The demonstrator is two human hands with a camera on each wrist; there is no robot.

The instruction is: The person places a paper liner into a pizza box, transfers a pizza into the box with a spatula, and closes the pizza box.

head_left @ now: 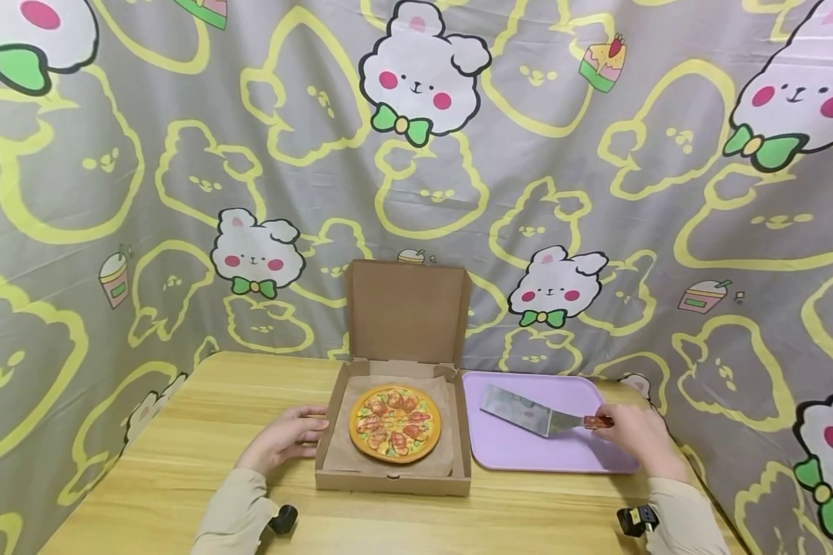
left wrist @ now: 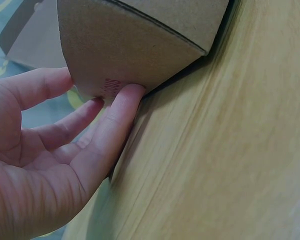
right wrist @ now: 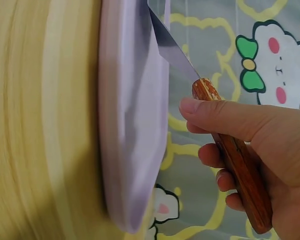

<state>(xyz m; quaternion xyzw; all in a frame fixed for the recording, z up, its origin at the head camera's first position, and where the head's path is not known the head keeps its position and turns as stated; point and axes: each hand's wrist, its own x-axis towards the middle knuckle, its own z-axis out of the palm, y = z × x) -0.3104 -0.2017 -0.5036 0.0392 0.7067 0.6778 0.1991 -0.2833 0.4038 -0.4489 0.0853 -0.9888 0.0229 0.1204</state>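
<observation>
A round pizza point(head_left: 395, 424) with red and green toppings lies on brown paper inside an open cardboard box point(head_left: 392, 483), its lid point(head_left: 408, 311) standing up at the back. My left hand point(head_left: 293, 438) is at the box's left side; in the left wrist view its fingertips point(left wrist: 127, 95) touch the cardboard wall low down near the table. With my right hand point(head_left: 635, 432) I grip the wooden handle point(right wrist: 242, 180) of a metal spatula point(head_left: 517, 410). Its broad blade is over the purple tray point(head_left: 527, 456); whether the blade touches the tray I cannot tell.
Box and tray sit side by side on a wood-grain table point(head_left: 250, 385), the tray on the right. A grey curtain point(head_left: 333, 193) with rabbit drawings hangs behind the table and along both sides. The raised lid stands close before the curtain.
</observation>
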